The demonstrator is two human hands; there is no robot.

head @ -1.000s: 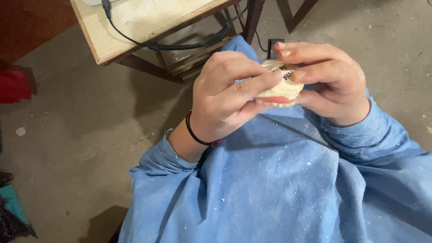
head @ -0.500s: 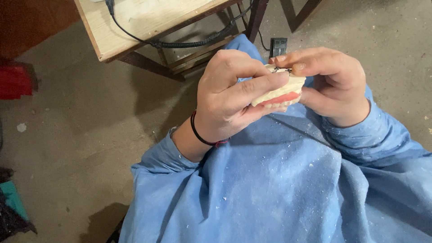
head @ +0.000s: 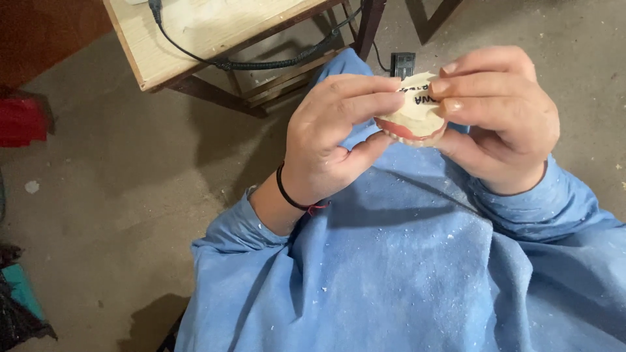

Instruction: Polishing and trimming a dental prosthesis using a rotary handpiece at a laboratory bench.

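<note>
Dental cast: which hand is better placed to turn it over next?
Probably the left hand: its thumb sits under the dental cast with fingers across the top, a wrapping grip. The right hand only pinches one edge.

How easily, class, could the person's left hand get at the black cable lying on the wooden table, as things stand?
Probably not easily. The left hand and the right hand both grip the dental cast. Nothing blocks the way to the black cable on the wooden table, but the hand must let go first.
</note>
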